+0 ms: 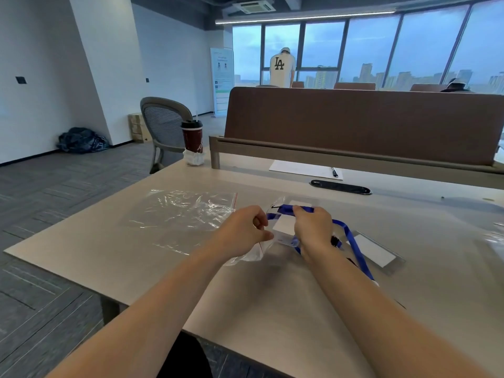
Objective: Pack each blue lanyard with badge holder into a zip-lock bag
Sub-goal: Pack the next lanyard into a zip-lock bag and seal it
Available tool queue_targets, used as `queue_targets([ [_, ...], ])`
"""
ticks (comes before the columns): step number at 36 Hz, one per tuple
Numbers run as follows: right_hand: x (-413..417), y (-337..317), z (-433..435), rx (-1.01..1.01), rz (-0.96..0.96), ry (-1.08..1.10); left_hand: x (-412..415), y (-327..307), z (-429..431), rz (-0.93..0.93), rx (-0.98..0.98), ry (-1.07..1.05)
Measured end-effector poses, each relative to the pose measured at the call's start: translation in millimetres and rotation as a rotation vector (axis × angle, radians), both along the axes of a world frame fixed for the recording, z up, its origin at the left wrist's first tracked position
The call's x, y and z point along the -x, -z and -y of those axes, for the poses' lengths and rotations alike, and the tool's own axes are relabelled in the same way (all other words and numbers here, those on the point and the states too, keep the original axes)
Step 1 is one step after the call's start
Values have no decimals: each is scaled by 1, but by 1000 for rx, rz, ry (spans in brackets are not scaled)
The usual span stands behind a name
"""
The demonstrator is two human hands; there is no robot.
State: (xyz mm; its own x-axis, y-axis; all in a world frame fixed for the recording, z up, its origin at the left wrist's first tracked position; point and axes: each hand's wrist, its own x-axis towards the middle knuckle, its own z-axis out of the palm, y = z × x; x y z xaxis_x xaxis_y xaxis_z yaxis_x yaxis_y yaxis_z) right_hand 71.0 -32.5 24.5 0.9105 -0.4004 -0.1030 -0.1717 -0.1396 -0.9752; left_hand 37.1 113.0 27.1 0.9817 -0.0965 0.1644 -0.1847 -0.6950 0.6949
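Observation:
My left hand (245, 230) pinches the mouth of a clear zip-lock bag (253, 255) that hangs crumpled just above the table. My right hand (311, 227) grips a blue lanyard (354, 246) and a clear badge holder with a white card (283, 225), held at the bag's mouth. The lanyard's strap trails down to the right over my wrist. A second badge holder (373, 251) lies flat on the table to the right. A pile of spare zip-lock bags (185, 214) lies flat to the left of my hands.
A beige table (109, 255) carries a dark red cup (193, 137) at its far left corner, a sheet of paper with a pen (305, 169), and a black cable slot (341, 186). A brown divider panel (354, 124) stands behind. More clear plastic (497, 238) shows at the right edge.

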Motion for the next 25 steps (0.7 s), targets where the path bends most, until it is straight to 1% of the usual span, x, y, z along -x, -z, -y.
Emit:
queue_targets([
  [8,-2,4,-1,-52,-18,-26,-2,4,-3,7,125,-30],
  [12,-1,5,1,-54,-25,-43,-2,6,-3,-25,183,-24],
  [18,1,6,1,-141,-23,-90,-5,12,-5,-47,327,-32],
  [22,5,6,0,-100,-19,-204,-6,15,-4,-53,399,-31],
  [25,9,8,-1,2,-35,-237,-6,17,-3,-48,408,-33],
])
